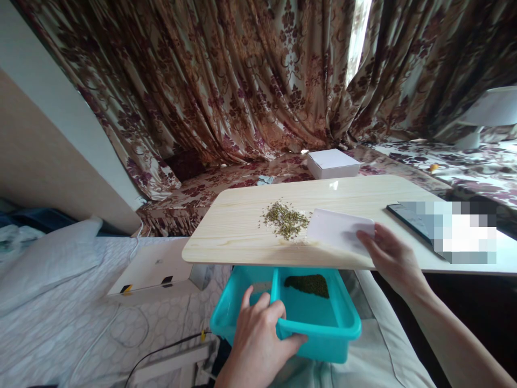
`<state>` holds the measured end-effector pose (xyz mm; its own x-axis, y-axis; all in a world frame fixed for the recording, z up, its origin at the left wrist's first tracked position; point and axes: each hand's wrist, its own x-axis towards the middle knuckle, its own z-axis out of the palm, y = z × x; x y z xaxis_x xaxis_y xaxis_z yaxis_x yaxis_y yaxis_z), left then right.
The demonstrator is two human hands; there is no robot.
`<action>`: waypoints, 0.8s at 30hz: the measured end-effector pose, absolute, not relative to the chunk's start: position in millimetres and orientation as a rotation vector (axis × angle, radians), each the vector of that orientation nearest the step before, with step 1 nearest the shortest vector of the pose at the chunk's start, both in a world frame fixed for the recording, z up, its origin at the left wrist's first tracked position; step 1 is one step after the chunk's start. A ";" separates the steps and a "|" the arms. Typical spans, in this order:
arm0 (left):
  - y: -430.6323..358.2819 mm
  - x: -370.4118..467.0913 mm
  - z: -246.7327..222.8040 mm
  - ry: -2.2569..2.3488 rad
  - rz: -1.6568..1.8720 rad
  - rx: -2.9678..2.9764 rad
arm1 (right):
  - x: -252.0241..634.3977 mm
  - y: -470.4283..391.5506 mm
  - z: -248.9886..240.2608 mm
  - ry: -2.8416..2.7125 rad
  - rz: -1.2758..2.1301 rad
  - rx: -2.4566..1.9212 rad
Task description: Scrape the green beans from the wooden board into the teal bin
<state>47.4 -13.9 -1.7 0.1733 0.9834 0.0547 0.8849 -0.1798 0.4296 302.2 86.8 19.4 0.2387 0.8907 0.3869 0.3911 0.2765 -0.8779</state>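
Observation:
My left hand [260, 334] grips the near rim of a teal two-compartment bin [311, 326], fingers over the left compartment and thumb across the rim. Small green beans [309, 285], which look like mung beans, lie in the right compartment. A little pale material shows in the left one, partly hidden by my fingers. My right hand [393, 258] is closed on the right end of a thin white plastic sheet [341, 229], held low over the table. Beside the sheet's left edge spreads a loose pile of green beans [286, 219], with some pale grains at its right side.
The bin sits partly under the front edge of the wooden table [230, 231]. A tablet [416, 223] lies at the table's right. Behind are a white box [333, 163] and a lamp [484, 116]; another white box [157, 269] rests on the bed at left, near cables.

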 end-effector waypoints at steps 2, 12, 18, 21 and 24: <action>-13.9 47.4 -1.6 1.790 0.473 2.157 | 302.5 87.5 18.9 -1.359 0.524 -1.322; -15.1 56.9 -10.1 1.720 0.521 2.283 | 302.2 97.3 7.5 -1.370 0.494 -1.292; -12.1 78.7 -9.6 1.660 0.513 2.404 | 294.0 98.0 6.1 -1.370 0.564 -1.248; -10.3 84.5 -9.2 1.646 0.498 2.410 | 284.3 92.4 6.3 -1.376 0.605 -1.230; -10.0 87.7 -9.4 1.639 0.491 2.401 | 272.5 85.7 6.0 -1.388 0.644 -1.199</action>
